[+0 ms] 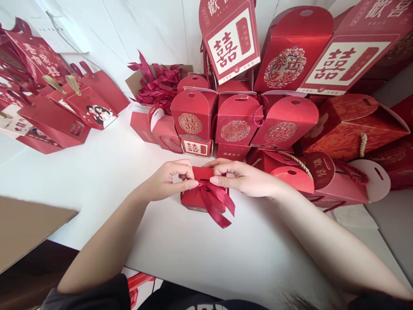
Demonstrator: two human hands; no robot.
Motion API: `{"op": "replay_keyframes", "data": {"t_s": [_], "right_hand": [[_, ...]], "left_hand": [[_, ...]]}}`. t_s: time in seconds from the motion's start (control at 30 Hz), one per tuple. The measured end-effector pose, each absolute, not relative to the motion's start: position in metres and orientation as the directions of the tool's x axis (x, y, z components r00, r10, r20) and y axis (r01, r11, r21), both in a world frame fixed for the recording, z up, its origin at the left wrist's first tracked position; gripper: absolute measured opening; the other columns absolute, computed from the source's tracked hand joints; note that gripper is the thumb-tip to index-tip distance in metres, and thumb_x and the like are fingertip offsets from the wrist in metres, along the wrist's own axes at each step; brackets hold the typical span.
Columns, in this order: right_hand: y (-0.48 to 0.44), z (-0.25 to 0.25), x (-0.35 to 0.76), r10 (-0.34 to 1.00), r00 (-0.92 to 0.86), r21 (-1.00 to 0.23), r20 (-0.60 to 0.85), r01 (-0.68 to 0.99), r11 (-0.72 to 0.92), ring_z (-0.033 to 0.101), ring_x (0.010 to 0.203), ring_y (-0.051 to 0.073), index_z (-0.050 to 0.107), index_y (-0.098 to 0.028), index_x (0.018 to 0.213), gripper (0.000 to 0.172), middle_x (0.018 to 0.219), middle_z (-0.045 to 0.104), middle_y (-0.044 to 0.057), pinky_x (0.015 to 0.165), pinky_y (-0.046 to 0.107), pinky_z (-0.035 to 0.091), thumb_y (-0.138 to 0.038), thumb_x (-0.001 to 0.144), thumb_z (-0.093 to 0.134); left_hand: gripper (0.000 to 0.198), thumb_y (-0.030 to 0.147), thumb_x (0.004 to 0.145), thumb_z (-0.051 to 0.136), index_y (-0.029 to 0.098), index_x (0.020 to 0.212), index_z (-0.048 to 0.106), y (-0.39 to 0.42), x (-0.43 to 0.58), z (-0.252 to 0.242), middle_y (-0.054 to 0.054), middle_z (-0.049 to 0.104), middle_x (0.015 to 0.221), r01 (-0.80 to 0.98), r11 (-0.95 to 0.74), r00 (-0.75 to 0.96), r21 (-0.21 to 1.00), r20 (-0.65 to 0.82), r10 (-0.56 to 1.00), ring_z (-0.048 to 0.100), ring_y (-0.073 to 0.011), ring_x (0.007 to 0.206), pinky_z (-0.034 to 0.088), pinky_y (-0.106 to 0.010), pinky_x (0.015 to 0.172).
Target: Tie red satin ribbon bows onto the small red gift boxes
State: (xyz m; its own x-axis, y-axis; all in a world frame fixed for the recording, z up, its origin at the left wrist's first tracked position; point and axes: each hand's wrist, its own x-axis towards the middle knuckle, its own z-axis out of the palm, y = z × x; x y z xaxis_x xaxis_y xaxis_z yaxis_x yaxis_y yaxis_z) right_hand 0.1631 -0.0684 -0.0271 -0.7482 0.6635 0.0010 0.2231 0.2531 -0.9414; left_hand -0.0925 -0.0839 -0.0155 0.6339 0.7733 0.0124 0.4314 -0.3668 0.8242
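Observation:
A small red gift box (197, 199) stands on the white table (106, 172) in front of me. A dark red ribbon bow (215, 201) sits at its top front, with its tails hanging down to the right. My left hand (169, 180) pinches the ribbon at the knot from the left, fingers closed. My right hand (241, 176) pinches the same knot from the right, with its other fingers resting on the box's top flap.
Behind the box stand several red boxes with gold emblems (237, 125). Taller red boxes (230, 41) lean at the back. A cardboard box of loose red ribbons (156, 84) sits back left. Red gift bags (51, 112) lie at far left, a brown cardboard sheet (26, 228) near left.

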Motion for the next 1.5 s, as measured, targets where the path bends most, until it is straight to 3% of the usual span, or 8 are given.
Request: {"op": "replay_keyframes", "data": {"t_s": [0.2,0.53,0.77,0.93,1.07,1.2,1.3,1.5], "right_hand": [[-0.070,-0.032,0.158,0.734,-0.669,-0.959,0.112,0.122,0.257,0.054,0.119,0.020,0.056,-0.018,0.069,0.030,0.127,0.055,0.006,0.102,0.037,0.038,-0.034,0.094,0.057],[-0.073,-0.070,0.141,0.803,-0.546,-0.969,0.237,-0.077,0.234,0.055,0.104,0.018,0.050,-0.018,0.065,0.036,0.121,0.052,0.006,0.093,0.034,0.042,-0.037,0.095,0.056],[-0.073,-0.077,0.139,0.820,-0.527,-0.970,0.225,-0.196,0.141,0.053,0.109,0.018,0.047,-0.018,0.063,0.038,0.123,0.053,0.006,0.099,0.033,0.039,-0.037,0.095,0.056],[-0.074,-0.083,0.138,0.836,-0.509,-0.958,0.206,-0.280,0.066,0.054,0.105,0.018,0.047,-0.018,0.063,0.038,0.124,0.054,0.005,0.097,0.032,0.040,-0.039,0.093,0.058],[-0.072,-0.085,0.139,0.842,-0.503,-0.953,0.196,-0.301,0.042,0.055,0.105,0.019,0.045,-0.018,0.062,0.038,0.122,0.057,0.006,0.095,0.034,0.041,-0.038,0.091,0.061],[-0.070,-0.074,0.143,0.851,-0.494,-0.976,0.180,-0.198,0.091,0.057,0.105,0.019,0.052,-0.020,0.076,0.030,0.120,0.059,0.007,0.097,0.035,0.041,-0.042,0.096,0.052],[-0.077,-0.052,0.149,0.863,-0.420,-0.955,0.279,-0.027,0.296,0.055,0.109,0.019,0.054,-0.022,0.100,0.023,0.119,0.058,0.007,0.099,0.036,0.041,-0.042,0.099,0.044],[-0.103,-0.016,0.153,0.683,-0.610,-0.427,0.402,0.535,0.729,0.052,0.092,0.024,0.057,-0.018,0.102,0.017,0.099,0.060,0.009,0.084,0.038,0.042,-0.032,0.092,0.056]], "left_hand": [[0.029,0.030,0.093,0.059,0.015,0.068,0.056,-0.086,-0.090,-0.015,0.002,0.048,0.072,0.448,-0.340,0.555,0.827,0.041,0.831,0.046,-0.0095,0.066,0.036,-0.023,0.062],[0.039,0.033,0.092,0.057,0.015,0.060,0.043,-0.092,-0.083,-0.016,0.005,0.039,0.057,0.514,-0.132,0.348,0.848,-0.065,0.935,0.034,-0.0073,0.054,0.028,-0.021,0.052],[0.037,0.031,0.089,0.061,0.014,0.059,0.049,-0.084,-0.090,-0.024,0.003,0.050,0.053,0.288,0.031,0.421,0.957,-0.155,0.894,0.047,-0.0070,0.050,0.039,-0.019,0.052],[0.036,0.031,0.086,0.062,0.014,0.056,0.048,-0.075,-0.094,-0.036,0.005,0.044,0.042,0.151,0.113,0.436,0.982,-0.169,0.884,0.041,-0.0050,0.039,0.033,-0.017,0.043],[0.037,0.037,0.087,0.062,0.015,0.060,0.050,-0.076,-0.095,-0.037,0.003,0.051,0.040,0.232,0.172,0.458,0.957,-0.264,0.849,0.042,-0.0060,0.031,0.027,-0.016,0.034],[0.039,0.048,0.087,0.063,0.014,0.067,0.056,-0.077,-0.095,-0.033,0.000,0.060,0.046,0.275,0.196,0.507,0.941,-0.315,0.802,0.051,-0.0097,0.033,0.037,-0.017,0.035],[0.039,0.048,0.085,0.065,0.014,0.069,0.057,-0.077,-0.095,-0.029,0.000,0.061,0.046,0.274,0.186,0.529,0.944,-0.309,0.790,0.052,-0.0097,0.033,0.039,-0.017,0.034],[0.040,0.047,0.088,0.062,0.012,0.069,0.063,-0.079,-0.095,-0.025,0.000,0.058,0.042,0.345,0.158,0.515,0.925,-0.327,0.793,0.043,-0.0070,0.028,0.033,-0.016,0.029]]}}
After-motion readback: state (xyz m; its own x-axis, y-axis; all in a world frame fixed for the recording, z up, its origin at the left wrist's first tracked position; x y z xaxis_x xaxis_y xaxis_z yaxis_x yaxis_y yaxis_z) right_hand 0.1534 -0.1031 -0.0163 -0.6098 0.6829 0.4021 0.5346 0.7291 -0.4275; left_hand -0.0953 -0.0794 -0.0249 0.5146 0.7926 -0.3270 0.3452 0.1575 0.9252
